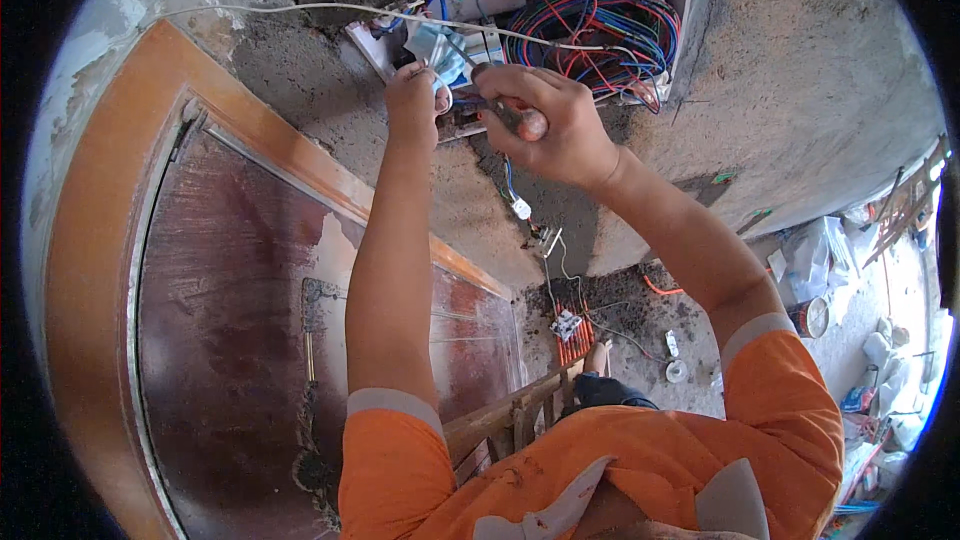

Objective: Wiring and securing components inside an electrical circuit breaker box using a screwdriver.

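My right hand point(560, 130) is wrapped round a screwdriver point(522, 121) with a worn red-and-clear handle. Its shaft slants up and left toward my left hand point(412, 100). The fingers of that hand are closed at the lower left edge of an open wall box point(470, 2). They pinch a thin, light blue and white piece point(437, 48), whose kind I cannot make out. A white loop point(444, 100) shows beside the thumb. In the box's right part lies a big coil of red, blue and green wires point(600, 35). The screwdriver's tip is hard to make out.
A white cable point(330, 6) runs across the front of the box. Below it, wires with a white connector point(521, 208) hang down the wall. A dark red door point(230, 320) in an orange frame stands left. A wooden ladder-like stand point(520, 410) is beneath me; bags and a bucket point(812, 317) lie right.
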Available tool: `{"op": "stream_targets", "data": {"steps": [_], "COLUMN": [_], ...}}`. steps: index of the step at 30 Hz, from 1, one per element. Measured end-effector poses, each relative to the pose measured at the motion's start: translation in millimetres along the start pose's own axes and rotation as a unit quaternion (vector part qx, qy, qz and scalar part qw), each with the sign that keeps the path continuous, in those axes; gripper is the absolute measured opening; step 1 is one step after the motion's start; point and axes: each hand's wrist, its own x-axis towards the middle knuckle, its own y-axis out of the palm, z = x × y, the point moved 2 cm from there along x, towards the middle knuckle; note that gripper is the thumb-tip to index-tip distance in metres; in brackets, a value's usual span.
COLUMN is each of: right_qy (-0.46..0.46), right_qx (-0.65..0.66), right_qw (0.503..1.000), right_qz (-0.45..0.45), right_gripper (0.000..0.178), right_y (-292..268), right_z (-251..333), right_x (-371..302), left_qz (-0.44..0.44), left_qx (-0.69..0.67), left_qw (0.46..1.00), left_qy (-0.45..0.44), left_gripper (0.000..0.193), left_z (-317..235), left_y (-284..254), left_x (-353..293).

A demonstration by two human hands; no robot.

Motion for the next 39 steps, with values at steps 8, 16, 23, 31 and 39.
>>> {"op": "stream_targets", "data": {"steps": [8, 16, 23, 31, 39], "right_qy": [-0.034, 0.066, 0.108, 0.099, 0.097], "right_qx": [-0.062, -0.128, -0.147, -0.144, -0.061], "right_qw": [0.997, 0.989, 0.981, 0.984, 0.993], "right_qz": [0.038, 0.023, 0.063, 0.033, -0.012], "right_gripper": [0.028, 0.027, 0.025, 0.034, 0.026], "right_y": [28, 43, 54, 49, -37], "right_z": [13, 15, 23, 16, 60], "right_x": [26, 20, 46, 32, -4], "left_qz": [0.065, 0.225, 0.284, 0.187, 0.083], "left_qx": [0.228, 0.173, 0.015, 0.381, 0.271], "left_qw": [0.959, 0.941, 0.917, 0.796, 0.934], "left_qy": [0.153, 0.186, 0.281, 0.432, 0.217], "left_gripper": [0.031, 0.020, 0.023, 0.013, 0.023], "left_z": [9, 9, 21, -2, -12], "left_y": [-37, -29, -21, -24, 20], "left_x": [52, 57, 35, 39, -71]}}
